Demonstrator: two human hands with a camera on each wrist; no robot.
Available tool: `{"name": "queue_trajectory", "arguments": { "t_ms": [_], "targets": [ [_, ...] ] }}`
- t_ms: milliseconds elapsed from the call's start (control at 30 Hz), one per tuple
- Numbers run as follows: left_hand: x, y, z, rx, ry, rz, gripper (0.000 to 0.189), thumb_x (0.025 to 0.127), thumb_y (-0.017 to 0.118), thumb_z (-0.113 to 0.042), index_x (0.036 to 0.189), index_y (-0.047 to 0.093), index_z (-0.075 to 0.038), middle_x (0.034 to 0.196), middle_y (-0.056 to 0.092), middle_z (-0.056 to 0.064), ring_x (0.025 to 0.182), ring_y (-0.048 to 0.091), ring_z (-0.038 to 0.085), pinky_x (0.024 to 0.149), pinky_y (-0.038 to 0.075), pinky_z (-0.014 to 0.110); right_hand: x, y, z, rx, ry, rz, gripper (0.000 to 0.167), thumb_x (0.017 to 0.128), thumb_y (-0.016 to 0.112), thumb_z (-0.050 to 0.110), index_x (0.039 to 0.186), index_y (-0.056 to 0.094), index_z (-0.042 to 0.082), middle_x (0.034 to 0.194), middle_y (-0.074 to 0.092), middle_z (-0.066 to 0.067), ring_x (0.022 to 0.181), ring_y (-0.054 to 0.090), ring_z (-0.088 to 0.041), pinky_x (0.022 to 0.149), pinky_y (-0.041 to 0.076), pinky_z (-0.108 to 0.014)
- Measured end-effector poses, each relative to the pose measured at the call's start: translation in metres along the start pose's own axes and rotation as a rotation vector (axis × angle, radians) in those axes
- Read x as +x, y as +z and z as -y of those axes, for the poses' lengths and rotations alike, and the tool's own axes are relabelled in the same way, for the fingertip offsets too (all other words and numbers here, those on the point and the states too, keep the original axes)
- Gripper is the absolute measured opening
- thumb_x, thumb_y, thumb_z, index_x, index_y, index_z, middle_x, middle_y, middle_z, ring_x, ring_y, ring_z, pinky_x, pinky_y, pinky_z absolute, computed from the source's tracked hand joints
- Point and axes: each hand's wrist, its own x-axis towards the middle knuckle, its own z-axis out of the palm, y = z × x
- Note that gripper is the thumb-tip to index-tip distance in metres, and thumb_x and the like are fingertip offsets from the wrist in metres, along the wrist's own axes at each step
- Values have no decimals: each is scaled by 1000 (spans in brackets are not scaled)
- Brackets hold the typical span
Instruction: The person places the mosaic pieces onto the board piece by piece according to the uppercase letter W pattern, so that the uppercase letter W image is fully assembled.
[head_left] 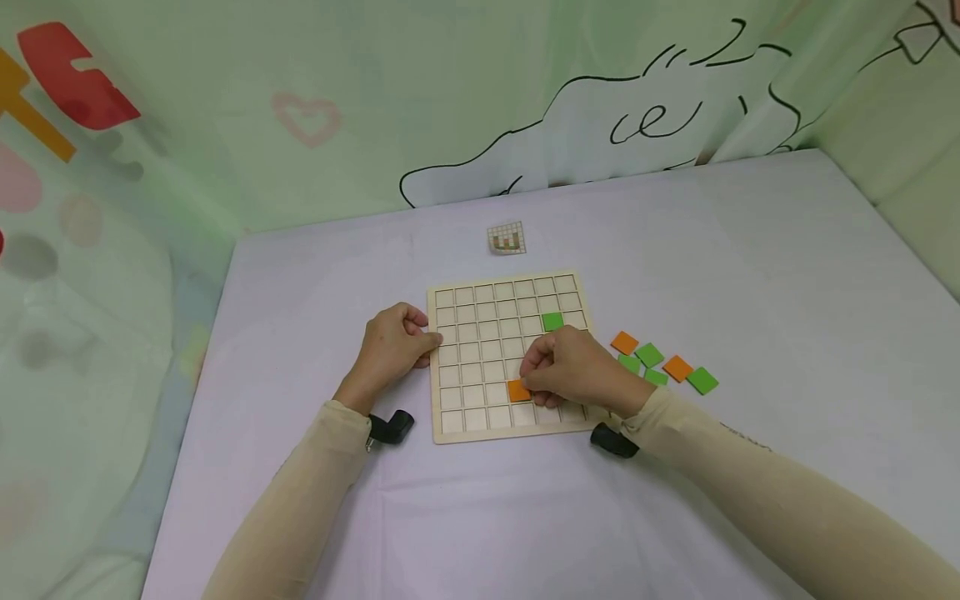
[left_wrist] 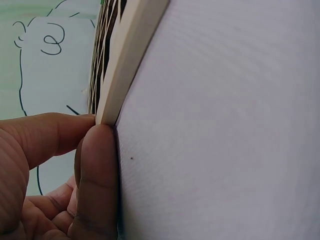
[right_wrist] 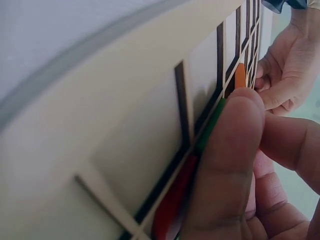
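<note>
A light wooden grid board (head_left: 472,350) lies flat on the table. My left hand (head_left: 393,346) pinches its left edge between thumb and forefinger; the left wrist view shows the board's pale rim (left_wrist: 120,75) between the fingertips. Over the board's lower right part, my right hand (head_left: 577,367) pinches an orange square tile (head_left: 518,391) at its right edge, low in the grid. Beneath the right thumb, the right wrist view shows a green tile (right_wrist: 212,122) and a red one (right_wrist: 172,205) in the grid. Another green tile (head_left: 552,322) sits in an upper right cell. The right hand hides several cells.
Right of the board lie several loose tiles, among them an orange tile (head_left: 677,368) and a green tile (head_left: 702,381). Behind the board is a small pattern card (head_left: 507,238). Black wrist cameras (head_left: 392,427) hang beneath both wrists. A printed curtain (head_left: 337,108) borders the table.
</note>
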Motion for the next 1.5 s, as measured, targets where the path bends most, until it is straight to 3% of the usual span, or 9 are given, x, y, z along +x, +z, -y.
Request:
{"name": "queue_trajectory", "arguments": {
  "t_ms": [400, 567, 733, 867, 1233, 1500],
  "targets": [
    [-5, -6, 3, 1, -34, -17, 29, 92, 78, -7, 115, 60, 0, 93, 58, 11, 67, 69, 15, 65, 64, 26, -5, -6, 1, 12, -45, -5, 5, 90, 74, 6, 89, 71, 3, 75, 68, -6, 64, 67, -17, 63, 62, -28],
    [-7, -7, 3, -1, -27, -14, 30, 92, 78, -8, 115, 60, 0, 94, 58, 11, 67, 69, 15, 65, 64, 26, -24, -44, -10, 30, -14, -94, 16, 93, 73, 12, 102, 71, -1, 83, 70, -11, 69, 66, -22, 61, 60, -29],
    [-7, -8, 2, 24, -25, -20, 30, 93, 77, -9, 116, 60, 0, 95, 58, 11, 68, 68, 15, 65, 63, 25, -38, -86, -30, -18, 68, -190, 26, 96, 74, 20, 110, 70, -1, 89, 71, -11, 75, 67, -23, 67, 61, -30],
    [-7, -8, 2, 31, -28, -18, 30, 93, 77, -9, 116, 60, 0, 94, 58, 11, 67, 68, 14, 64, 63, 24, -43, -103, -49, -105, 109, -219, 28, 97, 74, 25, 112, 71, 2, 93, 72, -9, 81, 66, -23, 68, 59, -30],
    [-6, -2, -1, 19, -9, -11, 29, 93, 77, -8, 115, 60, 0, 93, 58, 11, 67, 68, 14, 63, 63, 24, -49, -108, -69, -245, 184, -218, 40, 89, 82, 36, 112, 72, 5, 98, 71, -4, 93, 62, -25, 72, 52, -31],
    [-5, 2, -2, 13, -7, -7, 29, 93, 77, -8, 115, 60, -1, 93, 58, 10, 66, 67, 14, 64, 63, 25, -48, -106, -65, -312, 165, -213, 29, 87, 82, 28, 103, 72, 5, 92, 68, -4, 93, 56, -26, 68, 48, -31]
  ]
}}
